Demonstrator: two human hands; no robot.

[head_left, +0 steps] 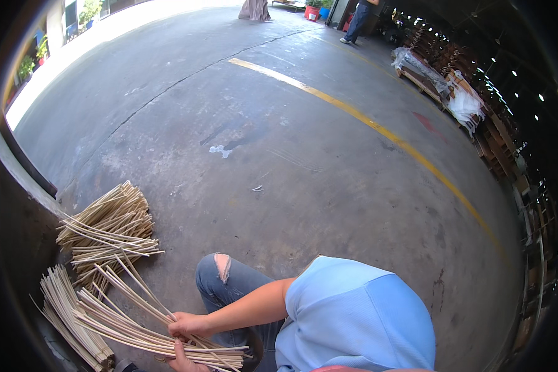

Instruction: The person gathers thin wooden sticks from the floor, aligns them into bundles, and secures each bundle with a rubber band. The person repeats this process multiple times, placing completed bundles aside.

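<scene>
Both hands clasp one bundle of thin pale sticks: the right hand closed over the top, the left hand cupped beneath. The free ends fan out well beyond the grip, so I judge squeezing close together and levelling those ends keeps them even.

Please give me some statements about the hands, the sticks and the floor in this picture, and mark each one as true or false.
1. Both hands grip a bundle of thin pale sticks. True: the right hand is on top and the left hand is below.
2. The floor is green grass. False: it is grey concrete.
3. More sticks lie in piles at the person's left. True.
4. A yellow line crosses the floor. True.
5. The knee is covered by black trousers. False: by torn blue jeans.
</scene>
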